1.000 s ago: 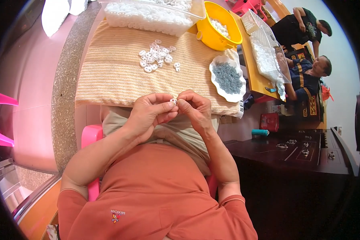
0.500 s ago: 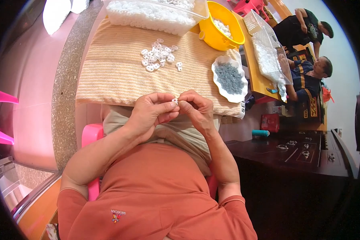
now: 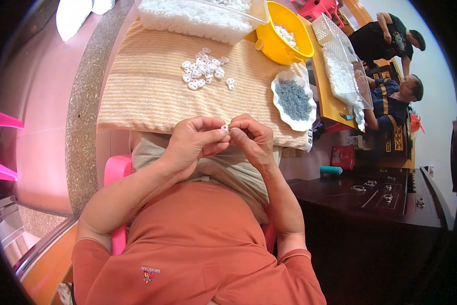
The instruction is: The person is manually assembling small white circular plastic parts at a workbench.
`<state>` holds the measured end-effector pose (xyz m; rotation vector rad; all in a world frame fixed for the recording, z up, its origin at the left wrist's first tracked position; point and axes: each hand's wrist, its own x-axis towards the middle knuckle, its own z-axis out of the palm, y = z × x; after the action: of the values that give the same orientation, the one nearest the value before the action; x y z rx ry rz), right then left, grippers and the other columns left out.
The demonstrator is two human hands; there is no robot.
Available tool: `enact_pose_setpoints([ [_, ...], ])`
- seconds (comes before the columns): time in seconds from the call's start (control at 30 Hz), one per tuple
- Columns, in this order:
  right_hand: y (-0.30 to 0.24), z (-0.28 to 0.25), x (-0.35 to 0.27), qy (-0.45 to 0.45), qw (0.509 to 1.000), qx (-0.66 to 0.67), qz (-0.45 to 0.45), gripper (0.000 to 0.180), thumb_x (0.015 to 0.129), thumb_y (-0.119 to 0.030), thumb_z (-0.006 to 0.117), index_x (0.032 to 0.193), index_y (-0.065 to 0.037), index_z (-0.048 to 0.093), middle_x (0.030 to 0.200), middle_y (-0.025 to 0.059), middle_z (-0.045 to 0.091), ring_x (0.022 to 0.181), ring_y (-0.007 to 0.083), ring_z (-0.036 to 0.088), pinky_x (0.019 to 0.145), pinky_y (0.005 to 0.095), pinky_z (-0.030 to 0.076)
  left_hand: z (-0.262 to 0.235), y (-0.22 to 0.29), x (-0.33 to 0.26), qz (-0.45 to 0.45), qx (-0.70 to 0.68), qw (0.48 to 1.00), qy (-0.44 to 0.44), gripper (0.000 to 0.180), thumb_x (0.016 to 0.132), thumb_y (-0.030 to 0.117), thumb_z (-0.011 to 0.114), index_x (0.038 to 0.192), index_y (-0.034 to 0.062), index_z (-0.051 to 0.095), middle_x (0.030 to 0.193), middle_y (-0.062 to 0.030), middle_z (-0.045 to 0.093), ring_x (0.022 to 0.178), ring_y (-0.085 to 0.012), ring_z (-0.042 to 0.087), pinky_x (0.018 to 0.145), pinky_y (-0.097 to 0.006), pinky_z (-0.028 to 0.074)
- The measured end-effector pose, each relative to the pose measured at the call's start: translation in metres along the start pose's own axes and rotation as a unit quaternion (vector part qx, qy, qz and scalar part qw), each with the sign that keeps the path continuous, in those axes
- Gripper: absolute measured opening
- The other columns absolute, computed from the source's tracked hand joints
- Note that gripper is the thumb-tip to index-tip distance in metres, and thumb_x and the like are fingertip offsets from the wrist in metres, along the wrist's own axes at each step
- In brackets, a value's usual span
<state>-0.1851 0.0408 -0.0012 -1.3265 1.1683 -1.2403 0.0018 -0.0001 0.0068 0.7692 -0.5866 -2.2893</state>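
My left hand (image 3: 195, 140) pinches a small white plastic piece with round holes (image 3: 225, 128) between thumb and forefinger, just in front of the table's near edge. Thumb and forefinger of my right hand (image 3: 253, 137) are closed together against the right side of that piece; whatever lies between them is too small to make out. Beyond my hands a loose pile of similar white two-holed pieces (image 3: 204, 68) lies on the striped cloth (image 3: 147, 86), with one piece (image 3: 230, 83) apart from it. To the right, a white scalloped dish (image 3: 295, 124) holds many tiny grey-blue parts (image 3: 293, 99).
At the far edge stand a clear bin of white pieces (image 3: 193, 23) and a yellow bucket (image 3: 269, 43). Two people (image 3: 391, 96) are at another table on the right, beside a clear box of white pieces (image 3: 337, 71). A pink stool (image 3: 2, 147) stands far left.
My hands keep the same pinch on the white piece, with a slight shift of the fingers. The whole view has moved a little; the things on the table stay as they were.
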Motion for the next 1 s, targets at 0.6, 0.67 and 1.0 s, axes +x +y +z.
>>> enact_pose_setpoints([
  [0.6,-0.0042,0.0071,-0.0008,0.001,0.999,-0.044,-0.028,0.004,0.089,0.001,0.062,0.091,0.004,0.064,0.09,0.0064,0.06,0.075,0.0095,0.059,0.063,0.021,0.049,-0.0032,-0.0049,-0.0005,0.026,0.026,0.999,0.005,0.018,0.087,0.003,0.066,0.103,-0.0032,0.06,0.091,-0.0099,0.067,0.078,-0.0143,0.068,0.069,-0.024,0.058],
  [0.67,-0.0057,0.0079,-0.0015,-0.001,0.998,-0.049,-0.029,0.004,0.089,0.002,0.062,0.091,0.004,0.064,0.09,0.0064,0.06,0.075,0.0095,0.059,0.063,0.0211,0.049,-0.0027,-0.0052,-0.0009,0.033,0.03,0.999,0.003,0.018,0.087,0.002,0.066,0.103,-0.0034,0.06,0.091,-0.0099,0.067,0.078,-0.0143,0.068,0.069,-0.024,0.058],
  [1.0,-0.0014,0.0004,0.0011,-0.026,0.999,0.006,0.027,0.008,0.092,-0.002,0.059,0.095,0.005,0.064,0.091,0.006,0.061,0.075,0.0095,0.06,0.066,0.0218,0.05,-0.0041,-0.0022,0.0022,0.021,0.041,0.999,0.002,0.019,0.087,0.003,0.066,0.104,-0.003,0.06,0.09,-0.0097,0.067,0.077,-0.0135,0.067,0.069,-0.023,0.057],
])
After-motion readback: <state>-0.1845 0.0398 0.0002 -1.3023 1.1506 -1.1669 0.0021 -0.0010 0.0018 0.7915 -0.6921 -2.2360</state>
